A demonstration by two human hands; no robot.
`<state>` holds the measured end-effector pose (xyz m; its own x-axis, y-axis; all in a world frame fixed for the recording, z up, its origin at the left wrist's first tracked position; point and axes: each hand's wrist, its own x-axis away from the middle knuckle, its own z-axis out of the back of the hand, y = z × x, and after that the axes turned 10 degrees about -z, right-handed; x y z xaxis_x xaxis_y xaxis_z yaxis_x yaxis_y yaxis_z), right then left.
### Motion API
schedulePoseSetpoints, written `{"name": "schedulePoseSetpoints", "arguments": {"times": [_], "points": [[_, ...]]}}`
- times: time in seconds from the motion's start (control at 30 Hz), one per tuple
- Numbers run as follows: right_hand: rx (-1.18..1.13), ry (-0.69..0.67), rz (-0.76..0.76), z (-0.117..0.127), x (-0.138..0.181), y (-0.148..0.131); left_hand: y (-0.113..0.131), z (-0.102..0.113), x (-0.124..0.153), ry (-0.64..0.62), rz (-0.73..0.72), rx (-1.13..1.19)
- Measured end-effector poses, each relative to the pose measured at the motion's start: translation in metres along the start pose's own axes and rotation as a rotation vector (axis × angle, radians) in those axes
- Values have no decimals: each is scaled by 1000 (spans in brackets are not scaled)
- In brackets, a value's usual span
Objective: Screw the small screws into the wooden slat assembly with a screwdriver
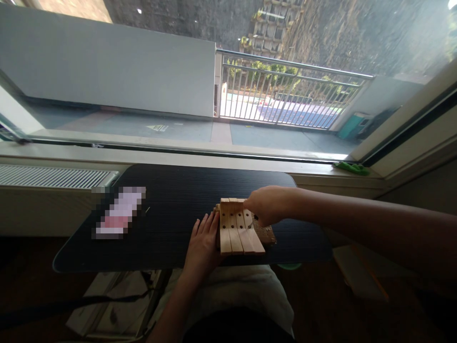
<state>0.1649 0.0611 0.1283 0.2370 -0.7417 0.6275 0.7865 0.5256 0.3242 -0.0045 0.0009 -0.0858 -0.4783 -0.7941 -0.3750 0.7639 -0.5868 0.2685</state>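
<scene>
Nearest, the left hand (203,240) lies flat on the table (167,214), fingers stretched out and loose, touching the left edge of the slats (237,233). A brown board (268,234) peeks out from under the slats' right side. At their far right corner the right hand (267,205) is curled tight; what it pinches I cannot tell. Well beyond the slats lies a green cloth (352,167).

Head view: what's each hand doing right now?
Left hand: open, flat against the wooden slat piece.
Right hand: closed over the piece; contents cannot be told.
</scene>
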Motion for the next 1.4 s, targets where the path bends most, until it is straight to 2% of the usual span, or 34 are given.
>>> {"name": "schedulePoseSetpoints", "arguments": {"times": [0.3,0.6,0.87,1.4], "points": [[149,169,97,-5,3,8,0,1,0,-13,1,-5],[-40,218,144,-20,7,12,0,1,-1,-16,7,3],[-68,217,196,-21,3,13,0,2,0,-15,-3,6],[-107,115,99,-17,2,13,-2,1,0,-26,-4,-22]]}}
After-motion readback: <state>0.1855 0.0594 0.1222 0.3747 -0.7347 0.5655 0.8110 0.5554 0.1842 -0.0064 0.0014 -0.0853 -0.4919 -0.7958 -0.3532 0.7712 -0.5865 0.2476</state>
